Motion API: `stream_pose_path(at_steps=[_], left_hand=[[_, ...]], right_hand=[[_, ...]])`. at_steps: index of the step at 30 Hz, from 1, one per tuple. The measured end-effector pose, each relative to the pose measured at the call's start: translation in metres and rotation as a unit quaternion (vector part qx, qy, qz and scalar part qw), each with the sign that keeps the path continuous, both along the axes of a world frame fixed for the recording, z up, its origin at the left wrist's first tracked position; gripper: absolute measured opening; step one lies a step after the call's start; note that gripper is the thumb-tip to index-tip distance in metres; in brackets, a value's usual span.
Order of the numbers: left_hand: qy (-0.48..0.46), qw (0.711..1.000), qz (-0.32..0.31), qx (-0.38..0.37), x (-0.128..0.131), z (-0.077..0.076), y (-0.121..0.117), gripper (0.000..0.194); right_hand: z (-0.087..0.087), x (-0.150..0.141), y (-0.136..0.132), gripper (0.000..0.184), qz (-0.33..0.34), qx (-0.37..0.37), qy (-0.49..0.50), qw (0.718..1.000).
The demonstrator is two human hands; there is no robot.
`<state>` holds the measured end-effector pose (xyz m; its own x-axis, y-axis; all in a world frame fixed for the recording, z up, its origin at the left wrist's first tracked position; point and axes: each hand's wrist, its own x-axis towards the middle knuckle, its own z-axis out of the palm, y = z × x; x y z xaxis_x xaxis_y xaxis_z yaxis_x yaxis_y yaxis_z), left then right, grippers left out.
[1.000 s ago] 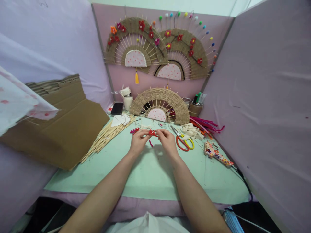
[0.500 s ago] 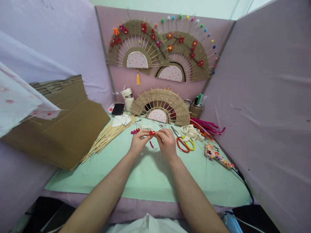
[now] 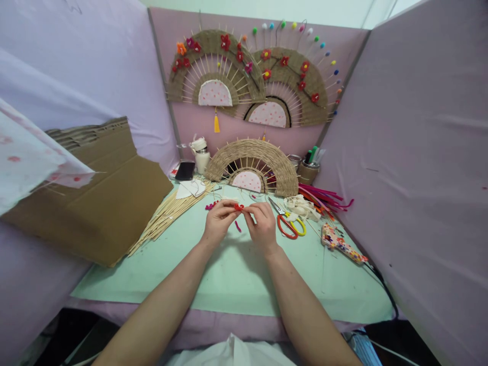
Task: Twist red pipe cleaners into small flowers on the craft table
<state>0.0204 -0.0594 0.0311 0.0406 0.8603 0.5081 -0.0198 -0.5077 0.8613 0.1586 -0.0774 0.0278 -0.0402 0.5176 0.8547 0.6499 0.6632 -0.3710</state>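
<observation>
Between my fingertips is a small red fuzzy pipe-cleaner piece [image 3: 239, 207], bent into what looks like a flower. My left hand [image 3: 220, 221] pinches it from the left, and my right hand [image 3: 261, 223] grips its right side with thumb and finger. Both hands are closed and held just above the green tabletop. Under them lies a short magenta pipe-cleaner scrap [image 3: 238, 226]. Magenta fuzzy flowers [image 3: 212, 205] rest behind my left hand, partly hidden by it. Scissors [image 3: 288, 223] with red and yellow handles lie right of my right hand.
A woven fan [image 3: 256, 147] stands behind my hands. Thin sticks [image 3: 168, 216] and brown cardboard [image 3: 91, 208] are at the left. To the right lie pipe cleaners [image 3: 328, 195], cream fabric strips [image 3: 301, 207] and a patterned glue gun [image 3: 341, 245] with a cord. Two decorated fans [image 3: 213, 43] hang behind.
Almost nothing differs. My fingers have shifted very slightly around the red piece, which shows a more open, looped outline now.
</observation>
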Motion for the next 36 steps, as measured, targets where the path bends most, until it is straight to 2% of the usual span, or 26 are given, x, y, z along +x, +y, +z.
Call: stream_pose_path(at_steps=[5,11,14,36], left_hand=[[0.011,0.999,0.023,0.043,0.0,-0.003,0.001,0.012],[0.07,0.981,0.133,0.119,-0.002,-0.01,0.004,0.01],[0.093,0.973,0.157,0.141,-0.002,-0.012,0.002,0.008],[0.102,0.974,0.133,0.155,0.003,-0.009,-0.003,0.009]], right_hand=[[0.0,0.0,0.0,0.012,-0.002,0.012,0.0,1.0],[-0.001,0.001,0.001,0.015,-0.025,0.045,0.006,0.999],[-0.002,-0.001,0.001,0.013,-0.02,0.057,-0.012,0.998],[-0.002,-0.002,0.001,0.007,-0.01,0.06,-0.026,0.998]])
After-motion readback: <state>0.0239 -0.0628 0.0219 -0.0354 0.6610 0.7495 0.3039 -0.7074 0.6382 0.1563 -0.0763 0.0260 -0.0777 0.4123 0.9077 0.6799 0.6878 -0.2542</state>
